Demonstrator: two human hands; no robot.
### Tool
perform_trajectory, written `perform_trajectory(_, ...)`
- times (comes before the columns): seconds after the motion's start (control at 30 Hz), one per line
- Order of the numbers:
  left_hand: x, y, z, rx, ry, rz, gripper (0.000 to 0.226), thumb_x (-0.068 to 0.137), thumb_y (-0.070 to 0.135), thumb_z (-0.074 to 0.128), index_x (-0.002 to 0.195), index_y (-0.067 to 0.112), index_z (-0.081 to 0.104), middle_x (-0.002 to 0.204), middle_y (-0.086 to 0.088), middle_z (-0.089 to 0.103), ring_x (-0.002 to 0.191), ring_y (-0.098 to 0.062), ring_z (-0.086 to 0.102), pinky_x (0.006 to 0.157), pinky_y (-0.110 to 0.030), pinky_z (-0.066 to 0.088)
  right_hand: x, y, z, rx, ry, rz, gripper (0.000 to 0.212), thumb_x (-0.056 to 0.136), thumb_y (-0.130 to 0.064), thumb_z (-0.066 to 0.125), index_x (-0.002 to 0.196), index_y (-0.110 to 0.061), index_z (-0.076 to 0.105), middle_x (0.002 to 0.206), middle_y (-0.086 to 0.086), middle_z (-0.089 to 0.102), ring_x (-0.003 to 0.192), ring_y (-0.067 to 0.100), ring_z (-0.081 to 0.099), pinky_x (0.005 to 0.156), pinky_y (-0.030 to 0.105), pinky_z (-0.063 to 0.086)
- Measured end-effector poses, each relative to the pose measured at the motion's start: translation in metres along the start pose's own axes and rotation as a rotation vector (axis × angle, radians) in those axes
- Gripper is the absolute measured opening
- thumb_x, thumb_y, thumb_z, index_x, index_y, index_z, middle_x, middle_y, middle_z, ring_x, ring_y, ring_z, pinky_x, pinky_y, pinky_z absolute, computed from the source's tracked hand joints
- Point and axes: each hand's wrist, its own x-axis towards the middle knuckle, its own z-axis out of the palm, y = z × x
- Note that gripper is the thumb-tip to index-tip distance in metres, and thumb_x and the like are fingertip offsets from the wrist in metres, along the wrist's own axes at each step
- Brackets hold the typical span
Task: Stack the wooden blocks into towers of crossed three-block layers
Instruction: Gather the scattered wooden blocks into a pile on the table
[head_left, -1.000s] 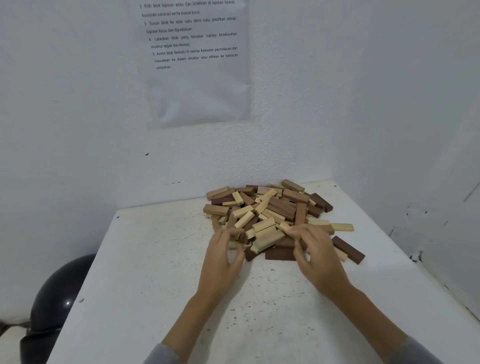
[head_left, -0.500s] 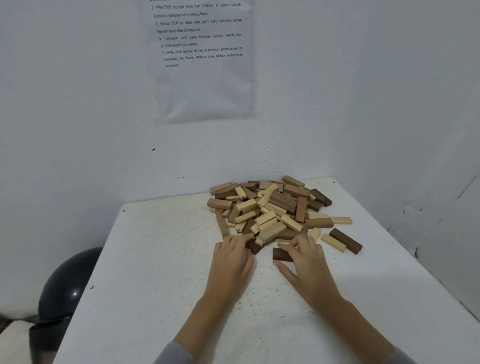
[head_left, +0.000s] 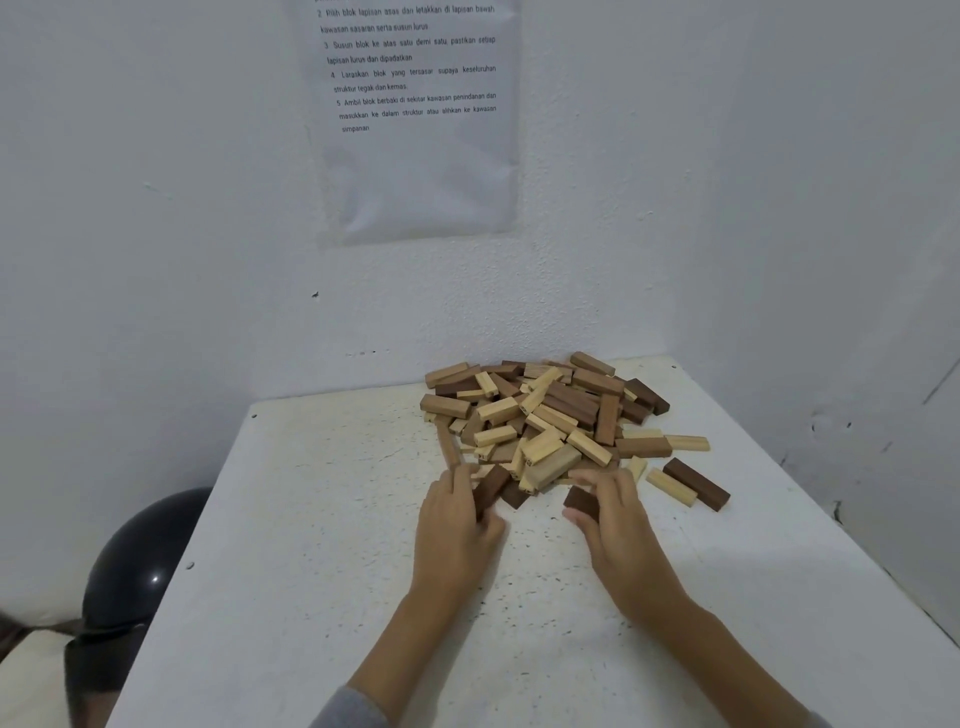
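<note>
Head view: your left hand (head_left: 457, 525) is pinching a dark brown wooden block (head_left: 489, 490) at the near edge of the heaped pile of light and dark wooden blocks (head_left: 550, 415). Your right hand (head_left: 618, 525) is gripping a second dark brown block (head_left: 581, 503) just in front of that pile.

A loose pile of wooden blocks (head_left: 545, 415), pale and dark mixed, lies at the far corner of a speckled white worktop (head_left: 337, 519). At the pile's near edge the left hand (head_left: 457, 525) grips a dark brown block (head_left: 491, 488), and the right hand (head_left: 618, 530) pinches a shorter-looking dark block (head_left: 582, 503) between thumb and fingers (head_left: 605, 480). A printed sheet (head_left: 421, 119) hangs on the wall behind.
</note>
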Motion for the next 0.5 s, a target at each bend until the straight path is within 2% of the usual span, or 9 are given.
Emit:
perform_trajectory(0.03,0.000,-0.001,-0.001,0.031,-0.024,-0.020,0.038,0.084,0.019,0.055,0.122,0.012,0.052,0.098,-0.001,0.049,0.089,-0.015,0.044,0.074,-0.024,0.037,0.001,-0.001,0.000,0.027,-0.001,0.012,0.035,0.097,-0.027,0.049,0.131,-0.018,0.048,0.125,-0.003,0.039,0.108,0.015,0.051,0.092,0.031,0.050)
perform_trajectory(0.1,0.002,-0.001,-0.004,0.111,-0.073,-0.059,0.035,0.088,0.027,0.045,0.117,0.010,0.053,0.096,-0.003,0.043,0.089,-0.016,0.039,0.074,-0.024,0.030,0.004,-0.003,-0.001,0.063,-0.008,0.017,0.036,0.099,-0.032,0.044,0.132,-0.020,0.049,0.122,-0.005,0.040,0.107,0.013,0.052,0.091,0.026,0.048)
perform_trajectory(0.2,0.004,-0.003,-0.011,0.178,-0.146,-0.121,0.034,0.086,0.035,0.030,0.103,0.013,0.049,0.097,-0.002,0.043,0.090,-0.016,0.037,0.075,-0.024,0.028,0.012,-0.007,-0.004,0.107,-0.034,0.007,0.026,0.097,-0.034,0.050,0.121,-0.024,0.052,0.116,-0.005,0.045,0.104,0.010,0.052,0.090,0.025,0.048)
perform_trajectory(0.27,0.004,-0.006,-0.014,0.136,-0.156,-0.150,0.027,0.086,0.032,0.032,0.097,0.012,0.046,0.095,-0.002,0.044,0.089,-0.016,0.038,0.073,-0.025,0.029,0.017,-0.010,-0.004,0.115,-0.024,-0.048,0.017,0.095,-0.033,0.056,0.111,-0.028,0.055,0.111,-0.007,0.048,0.101,0.008,0.052,0.086,0.024,0.046)
perform_trajectory(0.33,0.005,-0.007,-0.017,-0.028,-0.147,-0.206,0.005,0.093,0.017,0.041,0.089,0.014,0.041,0.087,-0.001,0.043,0.082,-0.016,0.040,0.066,-0.024,0.029,0.024,-0.012,-0.004,0.127,-0.027,-0.078,0.009,0.094,-0.032,0.057,0.102,-0.029,0.057,0.102,-0.010,0.053,0.095,0.004,0.053,0.078,0.023,0.047)
perform_trajectory(0.4,0.009,-0.003,-0.021,-0.250,-0.164,-0.270,0.017,0.094,0.008,0.041,0.082,0.017,0.035,0.076,0.000,0.040,0.068,-0.013,0.038,0.057,-0.024,0.027,0.035,-0.015,-0.006,0.155,-0.036,-0.054,0.006,0.096,-0.032,0.054,0.095,-0.028,0.057,0.087,-0.015,0.056,0.081,0.000,0.054,0.066,0.019,0.043)
perform_trajectory(0.5,0.022,0.009,-0.030,-0.504,-0.186,-0.341,0.011,0.100,0.020,0.041,0.091,0.014,0.038,0.074,0.002,0.040,0.063,-0.010,0.037,0.056,-0.023,0.028,0.056,-0.017,-0.009,0.242,-0.029,-0.030,0.014,0.100,-0.030,0.048,0.095,-0.023,0.059,0.058,-0.014,0.049,0.049,0.003,0.042,0.051,0.020,0.031)
